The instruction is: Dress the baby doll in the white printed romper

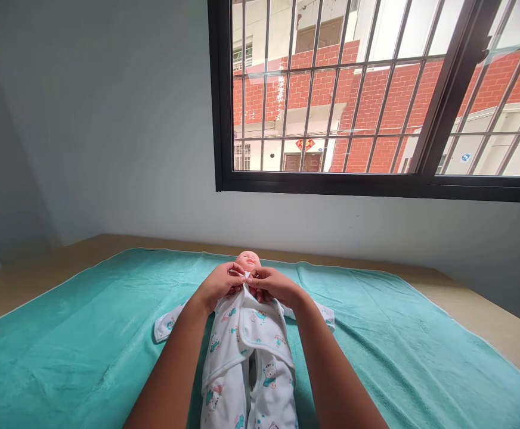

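A baby doll [248, 258] lies on its back, head toward the wall, dressed in a white baby jacket [262, 328] with small printed animals and pale trim. Matching white pants [269, 381] cover its legs. At the neck of the jacket, my left hand [225, 282] pinches the cloth between thumb and fingers. Close beside it, my right hand [271, 283] pinches the jacket's other front edge, the fingertips of both hands nearly meeting. The two front panels overlap below my hands. Whatever fastener is between my fingers is hidden. The sleeves [167, 325] stretch out to both sides.
A teal blanket [108, 333] with some wrinkles lies under the doll on a wooden table [421, 280]. Behind it rises a grey-white wall [130, 137]. A dark-framed window [322, 182] with metal bars is above the table's far edge.
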`<move>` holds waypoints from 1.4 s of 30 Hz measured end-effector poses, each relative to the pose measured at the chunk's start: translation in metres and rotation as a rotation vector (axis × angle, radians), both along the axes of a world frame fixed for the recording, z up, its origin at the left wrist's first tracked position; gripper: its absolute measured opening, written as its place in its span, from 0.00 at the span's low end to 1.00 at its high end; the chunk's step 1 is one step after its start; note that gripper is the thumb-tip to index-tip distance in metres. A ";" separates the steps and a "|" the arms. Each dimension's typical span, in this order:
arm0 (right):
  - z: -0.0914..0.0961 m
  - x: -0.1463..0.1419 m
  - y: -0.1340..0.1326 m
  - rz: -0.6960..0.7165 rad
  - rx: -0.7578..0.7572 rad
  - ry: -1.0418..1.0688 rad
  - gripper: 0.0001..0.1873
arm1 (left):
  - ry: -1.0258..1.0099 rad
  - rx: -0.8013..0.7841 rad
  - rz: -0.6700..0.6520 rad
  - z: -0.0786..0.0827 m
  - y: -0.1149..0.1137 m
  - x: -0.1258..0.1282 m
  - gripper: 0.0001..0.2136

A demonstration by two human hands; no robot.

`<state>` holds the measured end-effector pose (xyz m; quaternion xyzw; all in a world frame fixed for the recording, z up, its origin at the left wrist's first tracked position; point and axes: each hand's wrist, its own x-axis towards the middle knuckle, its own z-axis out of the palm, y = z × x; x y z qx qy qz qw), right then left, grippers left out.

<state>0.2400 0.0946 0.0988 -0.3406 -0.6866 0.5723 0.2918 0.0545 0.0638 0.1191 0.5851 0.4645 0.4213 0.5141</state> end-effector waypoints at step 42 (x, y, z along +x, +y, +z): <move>0.079 -0.034 -0.064 -0.099 0.248 -0.990 0.14 | 0.785 0.062 -0.369 0.031 -0.022 -0.016 0.04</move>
